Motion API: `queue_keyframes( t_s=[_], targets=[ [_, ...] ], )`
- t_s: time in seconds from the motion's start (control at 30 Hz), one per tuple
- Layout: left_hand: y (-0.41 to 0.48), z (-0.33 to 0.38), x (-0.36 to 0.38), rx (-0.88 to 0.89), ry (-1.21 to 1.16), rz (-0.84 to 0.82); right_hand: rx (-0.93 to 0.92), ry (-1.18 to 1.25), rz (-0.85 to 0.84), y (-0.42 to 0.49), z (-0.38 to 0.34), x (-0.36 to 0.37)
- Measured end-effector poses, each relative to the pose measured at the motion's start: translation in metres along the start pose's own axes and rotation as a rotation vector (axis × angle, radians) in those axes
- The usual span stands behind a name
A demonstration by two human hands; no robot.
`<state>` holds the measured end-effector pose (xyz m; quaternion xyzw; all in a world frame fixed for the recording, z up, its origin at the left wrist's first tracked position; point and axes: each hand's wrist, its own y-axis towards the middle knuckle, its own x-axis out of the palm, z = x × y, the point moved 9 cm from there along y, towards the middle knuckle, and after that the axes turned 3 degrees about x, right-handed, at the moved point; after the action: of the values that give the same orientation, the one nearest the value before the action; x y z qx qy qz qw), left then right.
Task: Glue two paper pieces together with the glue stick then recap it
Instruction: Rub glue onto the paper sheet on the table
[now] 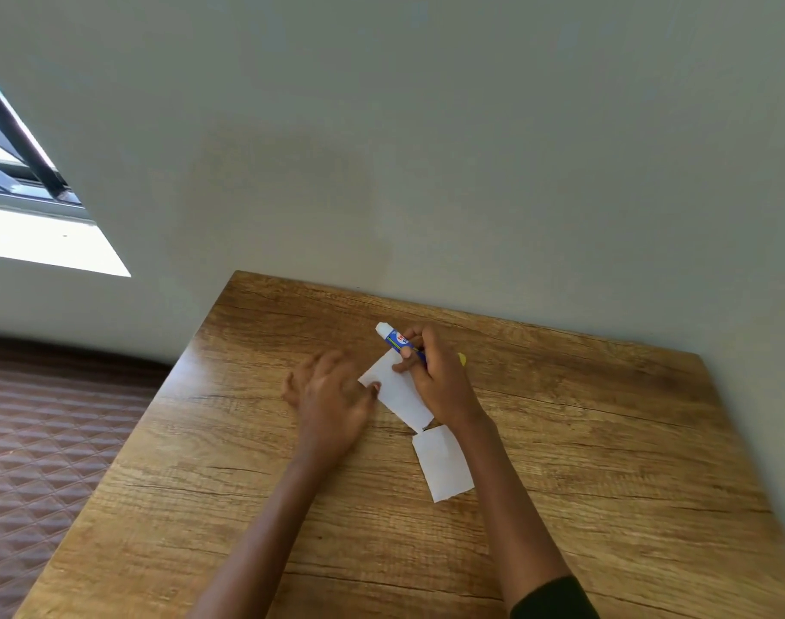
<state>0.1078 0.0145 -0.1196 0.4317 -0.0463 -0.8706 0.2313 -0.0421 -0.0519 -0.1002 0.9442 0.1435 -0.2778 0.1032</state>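
Observation:
Two white paper pieces lie on the wooden table (604,462). The far piece (397,390) sits between my hands; the near piece (444,466) lies just below it, close to my right wrist. My right hand (435,377) grips a blue glue stick (395,338) whose white end points up and to the left; a yellow bit shows behind the hand. My left hand (332,395) rests flat on the table, fingers spread, its thumb touching the left edge of the far piece. The left hand looks slightly blurred.
A grey-green wall rises right behind the table's far edge. A window (24,194) is at the left. A brown quilted surface (46,440) lies left of the table.

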Motion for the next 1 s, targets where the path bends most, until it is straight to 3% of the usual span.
queue_keyframes(
  t_s=[0.1,0.23,0.5,1.0],
  targets=[
    [0.007,-0.014,0.002,-0.154,0.085,-0.062,0.001,0.03,0.066,-0.001,0.002,-0.005],
    [0.009,-0.017,0.015,-0.136,0.182,-0.149,0.006,0.01,0.161,-0.006,0.001,-0.018],
    [0.006,-0.015,0.02,-0.067,0.245,-0.153,0.094,0.026,0.047,-0.018,0.016,-0.007],
    [0.005,-0.013,0.02,-0.054,0.291,-0.193,0.036,0.013,-0.077,-0.01,0.005,0.017]
  ],
)
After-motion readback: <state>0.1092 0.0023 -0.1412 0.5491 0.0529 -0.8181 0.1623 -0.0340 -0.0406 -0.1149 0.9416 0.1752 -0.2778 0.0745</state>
